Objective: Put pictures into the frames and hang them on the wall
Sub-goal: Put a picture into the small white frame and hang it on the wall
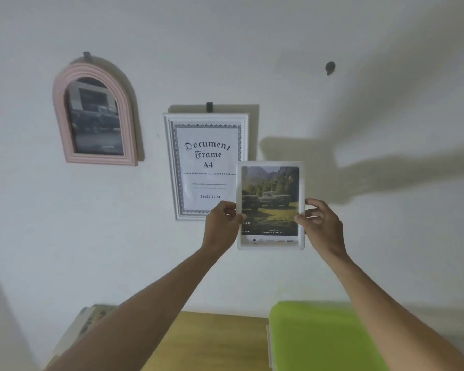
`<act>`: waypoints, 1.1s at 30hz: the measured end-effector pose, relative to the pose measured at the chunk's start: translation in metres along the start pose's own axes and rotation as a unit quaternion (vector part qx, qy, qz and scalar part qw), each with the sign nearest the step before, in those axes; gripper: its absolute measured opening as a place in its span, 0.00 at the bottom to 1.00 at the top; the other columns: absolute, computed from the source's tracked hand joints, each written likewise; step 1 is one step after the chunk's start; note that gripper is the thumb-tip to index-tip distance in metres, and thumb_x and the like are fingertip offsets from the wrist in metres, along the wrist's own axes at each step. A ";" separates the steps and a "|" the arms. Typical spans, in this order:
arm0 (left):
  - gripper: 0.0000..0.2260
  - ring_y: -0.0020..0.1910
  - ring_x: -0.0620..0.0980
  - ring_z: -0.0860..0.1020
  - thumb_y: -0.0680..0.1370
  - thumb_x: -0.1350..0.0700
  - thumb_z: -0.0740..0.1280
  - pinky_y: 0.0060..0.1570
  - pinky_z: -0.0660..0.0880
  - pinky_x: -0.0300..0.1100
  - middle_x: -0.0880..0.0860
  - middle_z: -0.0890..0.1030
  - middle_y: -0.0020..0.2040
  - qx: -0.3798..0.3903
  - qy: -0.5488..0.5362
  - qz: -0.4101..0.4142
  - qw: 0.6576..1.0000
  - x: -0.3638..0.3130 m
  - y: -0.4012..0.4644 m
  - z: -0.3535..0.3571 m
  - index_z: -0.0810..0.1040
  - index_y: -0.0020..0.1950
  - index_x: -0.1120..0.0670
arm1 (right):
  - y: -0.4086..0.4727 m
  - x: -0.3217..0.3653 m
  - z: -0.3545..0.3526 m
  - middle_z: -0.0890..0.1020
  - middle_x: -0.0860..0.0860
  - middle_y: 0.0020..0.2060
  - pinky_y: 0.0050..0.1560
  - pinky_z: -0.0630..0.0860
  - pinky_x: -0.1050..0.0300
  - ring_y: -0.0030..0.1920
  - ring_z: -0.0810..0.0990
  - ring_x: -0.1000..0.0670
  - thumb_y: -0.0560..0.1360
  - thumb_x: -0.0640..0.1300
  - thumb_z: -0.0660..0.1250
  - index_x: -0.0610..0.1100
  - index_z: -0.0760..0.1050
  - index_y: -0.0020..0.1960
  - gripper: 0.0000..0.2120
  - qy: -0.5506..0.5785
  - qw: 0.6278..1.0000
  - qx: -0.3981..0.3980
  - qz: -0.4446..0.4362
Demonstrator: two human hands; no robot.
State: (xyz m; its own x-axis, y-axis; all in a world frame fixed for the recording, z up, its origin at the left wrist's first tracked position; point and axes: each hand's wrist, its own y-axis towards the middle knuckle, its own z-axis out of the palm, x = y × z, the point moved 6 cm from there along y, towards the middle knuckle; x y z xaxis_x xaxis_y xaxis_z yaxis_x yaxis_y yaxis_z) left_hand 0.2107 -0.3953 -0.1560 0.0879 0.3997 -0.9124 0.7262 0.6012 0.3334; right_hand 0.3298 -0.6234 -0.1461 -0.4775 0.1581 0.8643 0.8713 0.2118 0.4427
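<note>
We can read most on the sheet inside the white document frame (206, 167) hanging on the wall: in blackletter it says "Document Frame", with "A4" beneath, and lower down "21x29.7CM". Two fine lines between those are too small for us to make out. On the picture in the small white frame (270, 205) we read only "CAB" in white letters at the lower left, partly covered; the small white captions under it are blurred. On the dark picture in the pink arched frame (95, 115) we find a faint line near the bottom, illegible.
</note>
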 end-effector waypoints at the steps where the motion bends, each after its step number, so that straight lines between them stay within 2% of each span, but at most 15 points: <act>1: 0.10 0.45 0.45 0.81 0.75 0.54 0.72 0.46 0.76 0.37 0.48 0.82 0.46 0.003 0.006 -0.014 1.000 0.015 -0.009 -0.011 0.79 0.55 0.52 | -0.015 -0.006 0.013 0.84 0.55 0.41 0.42 0.75 0.61 0.38 0.81 0.60 0.72 0.42 0.74 0.53 0.77 0.57 0.16 0.000 1.000 0.008 0.013; 4: 0.08 0.45 0.48 0.81 0.75 0.56 0.71 0.47 0.77 0.40 0.50 0.82 0.47 0.030 0.025 -0.052 0.998 0.060 -0.037 -0.045 0.79 0.54 0.52 | -0.061 -0.023 0.055 0.84 0.54 0.41 0.41 0.74 0.62 0.37 0.81 0.61 0.73 0.42 0.73 0.53 0.78 0.58 0.15 0.004 0.998 0.035 0.054; 7: 0.07 0.45 0.50 0.82 0.75 0.55 0.71 0.48 0.77 0.44 0.49 0.83 0.47 0.058 0.037 -0.099 0.993 0.108 -0.066 -0.081 0.81 0.52 0.49 | -0.109 -0.042 0.096 0.84 0.55 0.42 0.42 0.74 0.63 0.41 0.83 0.58 0.73 0.43 0.73 0.53 0.78 0.59 0.15 -0.007 0.993 0.071 0.097; 11: 0.09 0.47 0.50 0.81 0.73 0.55 0.74 0.53 0.79 0.51 0.48 0.83 0.48 0.065 0.049 -0.162 0.984 0.165 -0.105 -0.122 0.83 0.52 0.50 | -0.168 -0.074 0.141 0.84 0.55 0.42 0.50 0.81 0.51 0.42 0.84 0.53 0.73 0.44 0.73 0.52 0.80 0.61 0.17 -0.009 0.981 0.109 0.162; 14: 0.09 0.48 0.51 0.81 0.71 0.54 0.76 0.55 0.79 0.54 0.49 0.83 0.47 0.058 0.051 -0.203 0.976 0.201 -0.136 -0.149 0.83 0.50 0.50 | -0.211 -0.094 0.170 0.84 0.54 0.44 0.53 0.80 0.49 0.45 0.84 0.52 0.74 0.44 0.73 0.53 0.79 0.62 0.17 -0.016 0.971 0.136 0.197; 18: 0.10 0.47 0.53 0.81 0.67 0.53 0.78 0.52 0.80 0.54 0.51 0.82 0.45 0.067 0.058 -0.238 0.967 0.232 -0.178 -0.171 0.82 0.47 0.50 | -0.268 -0.112 0.196 0.83 0.53 0.48 0.44 0.79 0.60 0.46 0.83 0.53 0.77 0.44 0.70 0.47 0.77 0.66 0.17 -0.053 0.955 0.185 0.227; 20: 0.12 0.43 0.50 0.80 0.67 0.53 0.78 0.47 0.80 0.48 0.50 0.81 0.43 0.067 0.071 -0.239 0.966 0.237 -0.197 -0.176 0.81 0.48 0.52 | -0.291 -0.114 0.205 0.82 0.52 0.54 0.39 0.73 0.69 0.48 0.81 0.54 0.78 0.45 0.69 0.46 0.74 0.68 0.19 -0.081 0.946 0.200 0.241; 21: 0.12 0.41 0.47 0.79 0.68 0.54 0.77 0.44 0.78 0.44 0.49 0.80 0.41 0.066 0.086 -0.233 0.967 0.238 -0.204 -0.176 0.81 0.49 0.53 | -0.299 -0.112 0.209 0.81 0.51 0.56 0.38 0.70 0.70 0.49 0.80 0.54 0.78 0.47 0.69 0.46 0.72 0.69 0.20 -0.088 0.944 0.203 0.247; 23: 0.12 0.38 0.45 0.77 0.69 0.53 0.76 0.39 0.74 0.40 0.47 0.79 0.40 0.054 0.135 -0.214 0.966 0.236 -0.214 -0.177 0.80 0.50 0.52 | -0.306 -0.102 0.220 0.80 0.52 0.58 0.38 0.72 0.68 0.51 0.80 0.53 0.78 0.51 0.69 0.48 0.71 0.70 0.22 -0.079 0.943 0.208 0.249; 26: 0.10 0.39 0.45 0.78 0.69 0.53 0.73 0.35 0.73 0.39 0.45 0.80 0.41 0.017 0.215 -0.160 0.963 0.227 -0.223 -0.176 0.79 0.50 0.49 | -0.302 -0.078 0.239 0.82 0.55 0.52 0.44 0.83 0.54 0.48 0.83 0.53 0.78 0.54 0.68 0.52 0.72 0.68 0.19 -0.031 0.944 0.221 0.242; 30: 0.09 0.35 0.51 0.78 0.71 0.59 0.71 0.30 0.70 0.42 0.46 0.79 0.43 0.021 0.302 -0.010 0.953 0.212 -0.232 -0.158 0.78 0.50 0.53 | -0.289 -0.048 0.261 0.83 0.53 0.50 0.44 0.84 0.49 0.43 0.86 0.52 0.78 0.55 0.68 0.54 0.73 0.62 0.15 0.035 0.943 0.219 0.247; 33: 0.11 0.30 0.51 0.76 0.67 0.61 0.75 0.23 0.65 0.39 0.49 0.78 0.40 0.032 0.336 0.095 0.936 0.212 -0.237 -0.142 0.79 0.47 0.56 | -0.282 -0.048 0.264 0.83 0.50 0.50 0.43 0.85 0.48 0.45 0.86 0.48 0.77 0.48 0.70 0.47 0.73 0.60 0.14 0.057 0.942 0.180 0.276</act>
State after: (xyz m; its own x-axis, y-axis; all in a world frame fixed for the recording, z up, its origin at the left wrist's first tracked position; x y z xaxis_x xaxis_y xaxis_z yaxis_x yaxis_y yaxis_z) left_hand -0.0399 -0.3547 -0.3942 -0.2145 0.8533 -0.4752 0.7819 0.4416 0.4401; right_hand 0.0768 -0.4365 -0.3752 0.0698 0.2403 0.9682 0.8787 0.4447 -0.1738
